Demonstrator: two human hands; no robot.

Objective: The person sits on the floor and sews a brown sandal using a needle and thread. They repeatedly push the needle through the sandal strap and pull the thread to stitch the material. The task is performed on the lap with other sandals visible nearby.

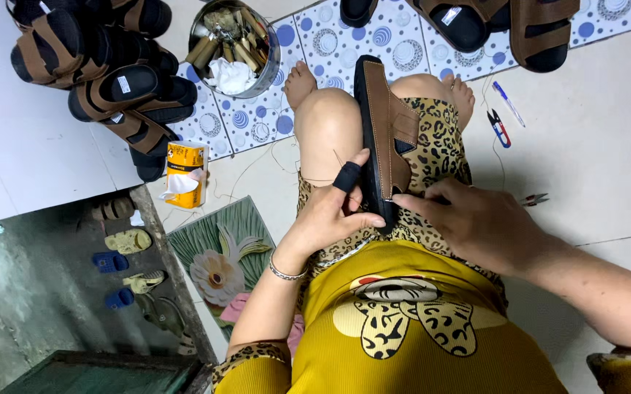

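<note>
Brown sandal (387, 138) between both hands

I see a metal bowl (268, 69) of tools, stacked brown sandals (104, 80), a yellow box (187, 175), and thread snips (499, 128).

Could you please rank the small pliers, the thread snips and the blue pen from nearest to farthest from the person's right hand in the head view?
From the right hand:
1. Small pliers, on the floor just beside it.
2. Thread snips, farther up the floor.
3. Blue pen, just beyond the snips.
</note>
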